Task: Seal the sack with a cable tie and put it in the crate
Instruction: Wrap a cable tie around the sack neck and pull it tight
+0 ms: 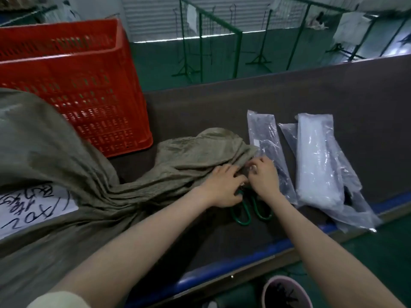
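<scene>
At frame center, the left hand and right hand are pinching the gathered neck of the olive sack, apparently cinching a cable tie I cannot make out, before lifting it into the red crate at upper left.

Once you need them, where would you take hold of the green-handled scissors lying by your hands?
Probably by the two handle loops of the scissors, coming from the near table edge. The loops point toward the person and lie bare on the table, while the blade end is hidden under the left hand and right hand, which are busy at the gathered neck of the sack.
</scene>
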